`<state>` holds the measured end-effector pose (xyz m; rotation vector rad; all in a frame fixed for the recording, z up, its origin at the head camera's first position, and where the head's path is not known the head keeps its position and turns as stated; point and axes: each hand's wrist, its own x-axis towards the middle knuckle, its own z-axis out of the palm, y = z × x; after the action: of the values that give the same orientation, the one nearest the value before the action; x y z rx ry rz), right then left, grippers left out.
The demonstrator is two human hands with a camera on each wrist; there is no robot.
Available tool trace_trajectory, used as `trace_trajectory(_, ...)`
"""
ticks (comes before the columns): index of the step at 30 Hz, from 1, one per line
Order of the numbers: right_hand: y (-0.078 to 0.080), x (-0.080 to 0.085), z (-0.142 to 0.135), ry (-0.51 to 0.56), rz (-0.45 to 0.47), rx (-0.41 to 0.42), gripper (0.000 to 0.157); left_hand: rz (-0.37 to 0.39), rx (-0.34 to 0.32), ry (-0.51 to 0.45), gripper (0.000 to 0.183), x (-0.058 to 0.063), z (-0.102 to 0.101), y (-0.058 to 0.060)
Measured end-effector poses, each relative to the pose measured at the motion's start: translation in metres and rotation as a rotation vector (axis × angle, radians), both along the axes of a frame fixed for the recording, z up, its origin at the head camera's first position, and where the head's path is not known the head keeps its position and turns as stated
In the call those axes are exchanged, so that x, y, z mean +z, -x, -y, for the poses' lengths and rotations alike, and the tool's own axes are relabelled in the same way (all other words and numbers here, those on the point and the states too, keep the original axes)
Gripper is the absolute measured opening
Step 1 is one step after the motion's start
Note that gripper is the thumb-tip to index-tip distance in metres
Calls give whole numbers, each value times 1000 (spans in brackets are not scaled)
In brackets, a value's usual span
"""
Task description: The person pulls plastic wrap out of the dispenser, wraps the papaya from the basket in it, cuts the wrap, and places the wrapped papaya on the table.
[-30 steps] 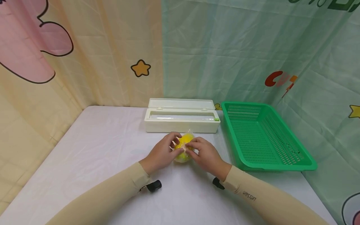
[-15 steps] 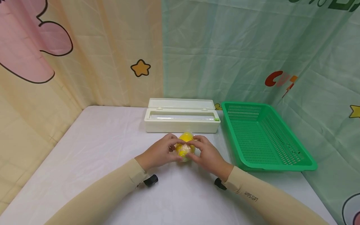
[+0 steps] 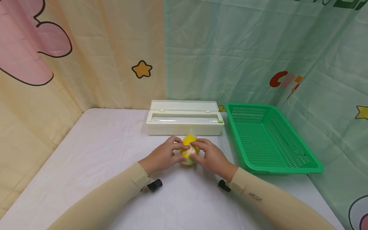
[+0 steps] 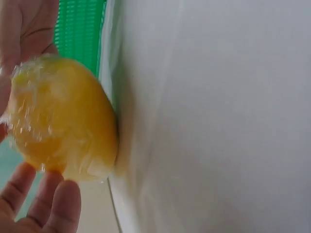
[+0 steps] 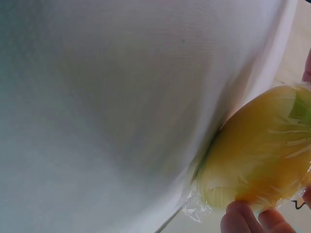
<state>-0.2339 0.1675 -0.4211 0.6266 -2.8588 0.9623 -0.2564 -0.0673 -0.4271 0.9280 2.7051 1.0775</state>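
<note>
A yellow fruit (image 3: 189, 139) with a greenish patch, mango-like in shape, is wrapped in clear cling film. It sits on the white-covered table between both hands, in front of a long white box. My left hand (image 3: 162, 155) holds its left side with curled fingers and thumb. From the right, my right hand (image 3: 214, 158) holds it the same way, fingers on top and thumb nearer me. In the left wrist view the film on the fruit (image 4: 73, 121) looks crumpled near the fingers. The right wrist view shows loose film at one end of the fruit (image 5: 257, 145).
The white cling film box (image 3: 184, 129) stands behind the fruit, lid raised, with a roll and a small green piece in it. A green perforated basket (image 3: 287, 170) stands at the right. White cloth covers the table (image 3: 115, 134); printed curtains hang behind and beside it.
A second ago the fingertips of both hands met over the middle of the fruit. They have since spread apart to its sides, the left thumb shifting left. Box and basket stay put.
</note>
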Motion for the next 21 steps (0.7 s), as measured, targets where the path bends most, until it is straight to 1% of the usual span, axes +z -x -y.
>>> trace_trajectory(3,0,0,0,7,-11,0,49,39,-40,-29,37,-1,4,3)
trace_trajectory(5,-1,0,1,13,-12,3,49,9,-50,-31,38,-2,6,3)
trace_trajectory(6,-1,0,1,16,-11,5,49,-7,-38,-31,38,-3,6,2)
trace_trajectory(8,-1,0,1,14,-10,3,49,-46,9,-37,38,-3,5,0)
trace_trajectory(10,-2,0,1,14,-12,1,49,-83,57,-39,32,-2,3,-3)
trace_trajectory(12,-1,0,1,12,-17,0,49,-75,82,-43,21,-1,2,-5)
trace_trajectory(15,-1,-1,1,14,-25,1,48,-72,55,-31,6,0,0,-8)
trace_trajectory(21,-1,-1,3,2,-37,-9,47,-76,-21,-22,5,0,-2,-13)
